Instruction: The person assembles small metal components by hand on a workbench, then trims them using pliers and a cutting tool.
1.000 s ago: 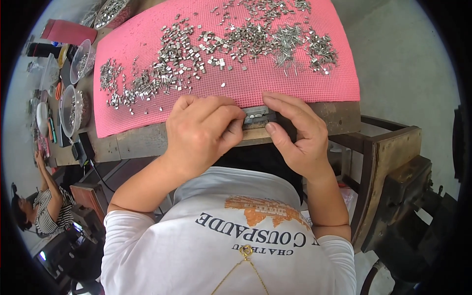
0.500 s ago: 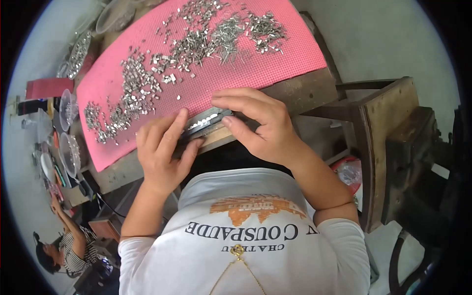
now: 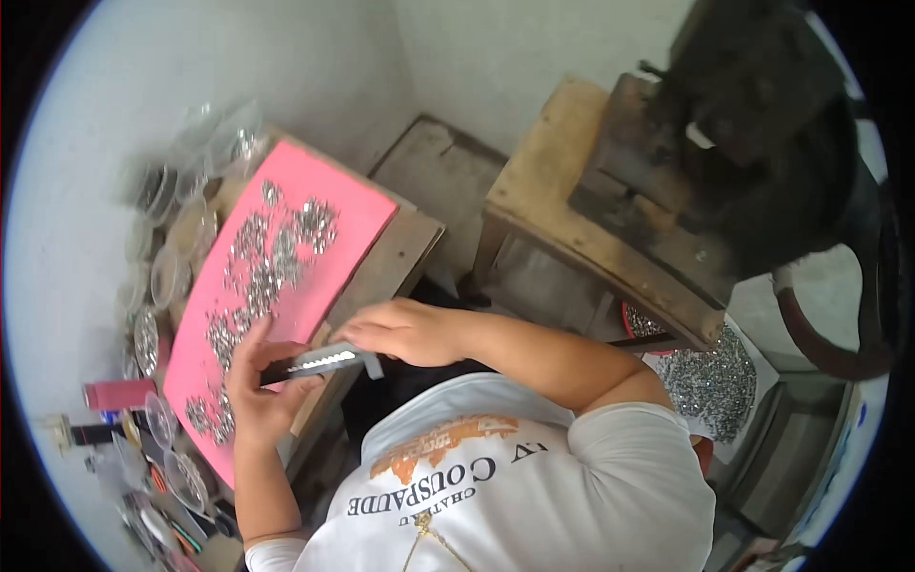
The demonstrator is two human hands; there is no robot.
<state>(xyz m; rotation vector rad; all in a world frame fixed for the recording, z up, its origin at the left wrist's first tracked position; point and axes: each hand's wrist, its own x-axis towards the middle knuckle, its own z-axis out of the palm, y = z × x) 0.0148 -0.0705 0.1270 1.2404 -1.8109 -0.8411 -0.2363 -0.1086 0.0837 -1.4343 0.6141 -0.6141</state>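
Dark bar [image 3: 310, 367] slants between your hands over the front edge of the bench [image 3: 402, 250], a row of shiny pieces [image 3: 335, 358] along the face turned up to you. Your left grip [image 3: 265, 400] is closed round one end, thumb one side, fingers the other; your right grip [image 3: 415, 334] lies over the far end, fingers bent, thumb hidden, so can't tell how firmly it pinches. Main risk: that far end reaches past the bench edge, and how well the pieces are seated doesn't show; a roll of either wrist could tip them toward your lap. Second risk: loose metal parts [image 3: 281, 262] crowd the pink mat [image 3: 367, 217] near your left fingers; a careless brush could scatter them or mix in dropped pieces
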